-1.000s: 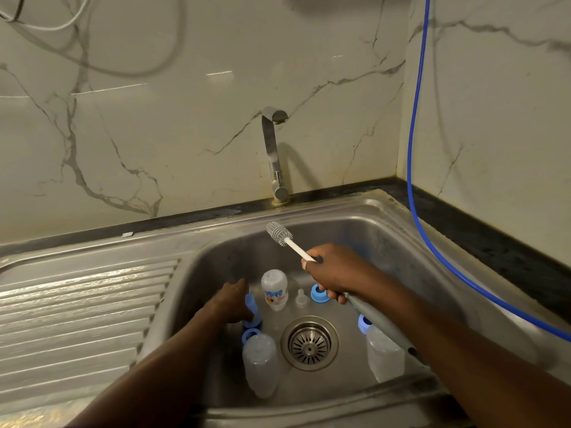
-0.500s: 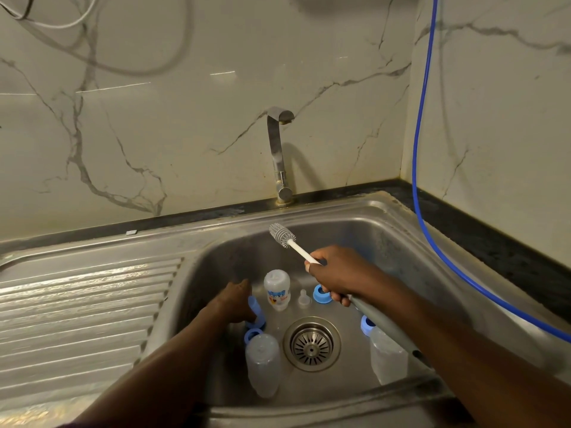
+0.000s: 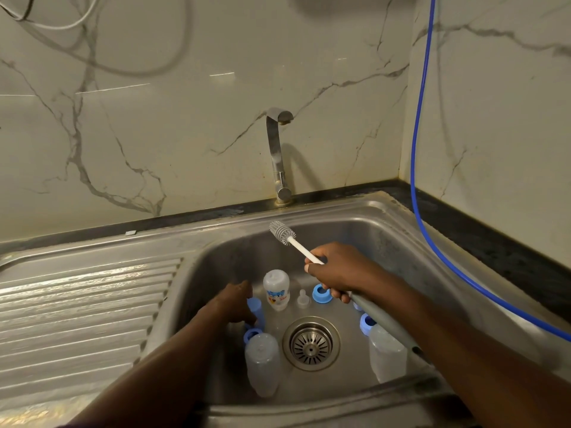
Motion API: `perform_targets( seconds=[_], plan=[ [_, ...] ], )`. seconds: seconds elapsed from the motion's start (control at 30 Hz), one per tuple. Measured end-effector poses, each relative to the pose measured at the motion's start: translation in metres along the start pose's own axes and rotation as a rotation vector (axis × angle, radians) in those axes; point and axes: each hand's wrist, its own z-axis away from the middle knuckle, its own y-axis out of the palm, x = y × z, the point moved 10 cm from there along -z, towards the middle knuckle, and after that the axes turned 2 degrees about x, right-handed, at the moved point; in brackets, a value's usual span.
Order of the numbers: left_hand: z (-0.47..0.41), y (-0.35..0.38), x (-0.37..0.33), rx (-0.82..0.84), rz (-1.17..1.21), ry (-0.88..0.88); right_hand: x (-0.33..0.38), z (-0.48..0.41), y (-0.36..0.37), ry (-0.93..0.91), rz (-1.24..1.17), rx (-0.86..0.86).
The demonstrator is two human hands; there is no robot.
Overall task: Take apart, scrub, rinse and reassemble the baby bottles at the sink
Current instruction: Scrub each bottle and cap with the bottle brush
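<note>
Gripping in the right hand (image 3: 336,270) a long bottle brush (image 3: 298,244) with grey bristles, white stem and grey handle, over the stainless steel sink (image 3: 386,217). Touching with the left hand (image 3: 234,301) a blue plastic cap (image 3: 256,307) near the left wall, grip unclear. Behind the round steel drain (image 3: 311,343), a small printed white bottle (image 3: 276,288); left of it, a frosted blue-collared bottle (image 3: 262,362) lying down; right, a second frosted bottle (image 3: 386,356).

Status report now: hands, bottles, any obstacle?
Right hand grips bottle brush. Left hand at blue cap, grip unclear. Three bottles in sink. No obstruction seen.
</note>
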Motion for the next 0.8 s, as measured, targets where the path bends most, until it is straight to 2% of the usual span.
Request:
perform_targets(
  seconds=[0.17,0.33,0.43,0.5,0.6,0.7,0.8],
  plan=[
    [0.011,-0.020,-0.005,-0.087,0.087,0.031,0.003,0.000,-0.026,-0.013,0.030,-0.072],
    [0.036,-0.078,-0.012,-0.373,0.141,0.080,0.005,0.005,-0.068,-0.054,0.106,-0.230],
    [0.053,-0.101,-0.048,-0.441,0.287,0.231,0.004,0.009,-0.085,-0.084,0.178,-0.320],
    [0.065,-0.096,-0.095,-0.330,0.291,0.403,0.002,0.010,-0.089,-0.095,0.159,-0.352],
    [0.092,-0.053,-0.171,0.003,0.123,0.677,-0.001,0.010,-0.090,-0.105,0.160,-0.368],
    [0.111,-0.011,-0.212,0.200,0.013,0.788,-0.002,0.011,-0.090,-0.097,0.165,-0.374],
    [0.120,0.015,-0.230,0.263,0.002,0.823,-0.001,0.011,-0.088,-0.103,0.163,-0.357]
  ],
)
